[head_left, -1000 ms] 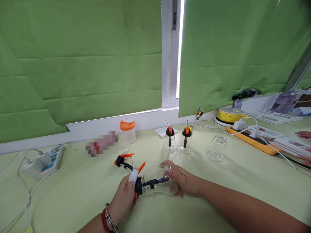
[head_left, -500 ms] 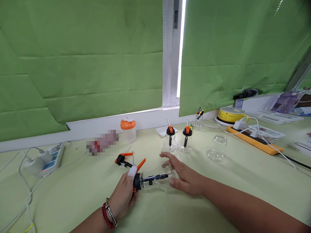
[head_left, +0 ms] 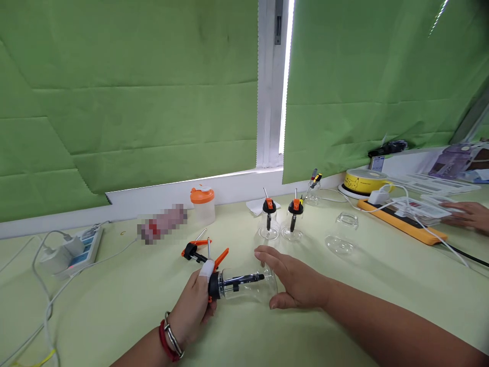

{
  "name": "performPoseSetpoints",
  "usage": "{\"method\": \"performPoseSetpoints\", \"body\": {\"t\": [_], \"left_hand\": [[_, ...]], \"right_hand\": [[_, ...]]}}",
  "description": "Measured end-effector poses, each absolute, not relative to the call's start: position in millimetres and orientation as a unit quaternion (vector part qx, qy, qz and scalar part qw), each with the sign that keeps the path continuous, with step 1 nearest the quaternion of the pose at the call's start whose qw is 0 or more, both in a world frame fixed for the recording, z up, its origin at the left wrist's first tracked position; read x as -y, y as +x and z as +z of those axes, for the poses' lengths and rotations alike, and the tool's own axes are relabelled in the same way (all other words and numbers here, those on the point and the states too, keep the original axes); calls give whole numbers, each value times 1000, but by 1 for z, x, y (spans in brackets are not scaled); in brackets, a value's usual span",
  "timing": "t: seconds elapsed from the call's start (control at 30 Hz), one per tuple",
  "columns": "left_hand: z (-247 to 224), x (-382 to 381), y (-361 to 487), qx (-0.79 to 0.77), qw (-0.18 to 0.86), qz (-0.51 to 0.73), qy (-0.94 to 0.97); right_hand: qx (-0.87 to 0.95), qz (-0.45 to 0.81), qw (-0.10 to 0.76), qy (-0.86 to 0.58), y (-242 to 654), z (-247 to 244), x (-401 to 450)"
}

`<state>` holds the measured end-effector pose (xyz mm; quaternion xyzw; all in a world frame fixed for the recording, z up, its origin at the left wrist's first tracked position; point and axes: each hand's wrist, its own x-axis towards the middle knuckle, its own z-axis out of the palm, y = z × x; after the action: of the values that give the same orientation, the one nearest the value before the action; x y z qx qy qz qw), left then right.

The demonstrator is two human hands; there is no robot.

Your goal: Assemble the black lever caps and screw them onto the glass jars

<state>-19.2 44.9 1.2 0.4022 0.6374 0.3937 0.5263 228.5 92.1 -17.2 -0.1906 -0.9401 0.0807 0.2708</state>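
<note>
A clear glass bottle (head_left: 248, 286) lies on its side in the air or on the table; which, I cannot tell. Its black cap (head_left: 215, 285) with an orange lever is gripped by my left hand (head_left: 194, 300), whose thumb has a white wrap. At the bottle's base is my right hand (head_left: 292, 280), fingers and thumb spread around the glass. Behind my left hand lies a loose black and orange pump top (head_left: 194, 252). Two capped glass bottles (head_left: 269, 224) (head_left: 293, 224) stand farther back, and an uncapped glass bottle (head_left: 344, 234) stands to their right.
An orange-lidded cup (head_left: 203, 206) stands near the wall. Power strips lie at the left (head_left: 87, 251) and right (head_left: 405, 224), with white cables. A yellow round tin (head_left: 364, 181) sits at the back right. Another person's hand (head_left: 468, 216) rests at the right edge.
My right hand's fingers have shifted slightly on the bottle's base and spread wider. Another person's hand has come into view at the right.
</note>
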Motion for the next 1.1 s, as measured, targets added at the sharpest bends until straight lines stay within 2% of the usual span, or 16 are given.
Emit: {"method": "performPoseSetpoints", "body": {"t": [0.47,0.9,1.1], "left_hand": [[9,-43,-13,-666,514,384,381],[4,-44,-14,-669,490,365,424],[8,-42,-10,-667,485,373,425]], "right_hand": [[876,319,217,-289,227,-9,-82],[749,523,241,-328,220,-14,-84],[698,561,243,-372,218,-13,-84]]}}
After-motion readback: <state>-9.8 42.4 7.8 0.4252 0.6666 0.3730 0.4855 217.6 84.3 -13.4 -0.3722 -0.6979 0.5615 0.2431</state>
